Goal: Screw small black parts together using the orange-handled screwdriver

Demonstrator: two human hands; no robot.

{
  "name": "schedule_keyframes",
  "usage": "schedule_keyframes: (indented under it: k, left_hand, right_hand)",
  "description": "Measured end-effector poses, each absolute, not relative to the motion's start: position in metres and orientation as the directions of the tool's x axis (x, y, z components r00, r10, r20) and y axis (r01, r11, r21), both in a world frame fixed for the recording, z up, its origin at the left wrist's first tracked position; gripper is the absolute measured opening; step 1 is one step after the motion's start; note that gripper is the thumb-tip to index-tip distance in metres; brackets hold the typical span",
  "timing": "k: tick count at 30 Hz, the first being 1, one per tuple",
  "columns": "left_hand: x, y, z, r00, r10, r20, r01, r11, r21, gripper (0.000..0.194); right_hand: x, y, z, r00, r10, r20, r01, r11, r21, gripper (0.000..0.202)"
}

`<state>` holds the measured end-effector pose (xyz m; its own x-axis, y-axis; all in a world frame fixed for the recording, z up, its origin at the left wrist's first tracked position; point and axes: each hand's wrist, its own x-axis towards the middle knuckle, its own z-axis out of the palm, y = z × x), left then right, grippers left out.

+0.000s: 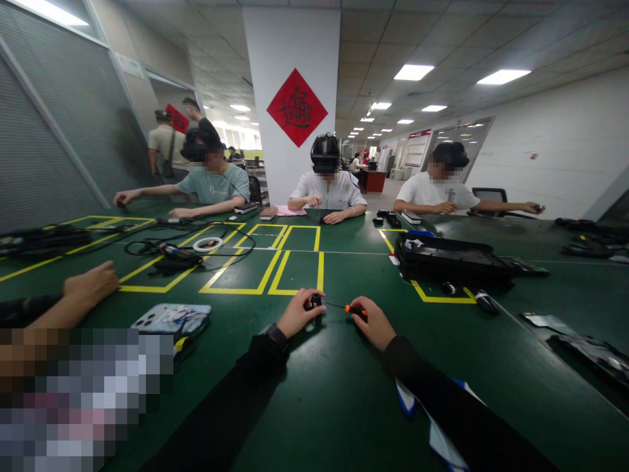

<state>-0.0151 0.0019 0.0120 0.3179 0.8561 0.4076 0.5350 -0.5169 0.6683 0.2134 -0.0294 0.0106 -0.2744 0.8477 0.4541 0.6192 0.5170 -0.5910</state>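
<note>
My left hand (297,314), with a dark watch at its wrist, is closed around a small black part (315,301) just above the green table (324,387). The part looks rounded, and the fingers cover much of it. My right hand (377,326) grips a screwdriver (350,309) by its black and orange handle. Its thin shaft lies nearly level and points left at the black part. I cannot tell whether the tip touches it or sits inside it.
To the left lie a phone (171,317), black cables and a white tape roll (207,244). A black casing (447,255) stands right, near a dark mouse-like piece (486,302). Blue-and-white packaging (445,426) lies by my right forearm. A neighbour's hand (93,287) rests left; several people sit opposite.
</note>
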Motion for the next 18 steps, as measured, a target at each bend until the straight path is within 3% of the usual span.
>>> schedule_keyframes:
  k: [6,12,18]
  left_hand:
    - [-0.0146,0.0003,0.0136,0.316,0.859,0.403,0.543,-0.512,0.666,0.034]
    - [-0.0147,0.0013,0.0113,0.313,0.855,0.414,0.53,-0.519,0.67,0.034]
    - [-0.0148,0.0028,0.0109,0.307,0.865,0.396,0.542,-0.502,0.674,0.035]
  right_hand:
    - [0.2144,-0.0267,0.0073,-0.238,0.88,0.411,0.617,0.464,-0.635,0.022]
    - [0.2156,-0.0249,0.008,-0.284,0.842,0.459,0.647,0.522,-0.556,0.019]
    - [0.216,-0.0281,0.011,-0.26,0.833,0.488,0.643,0.526,-0.556,0.012]
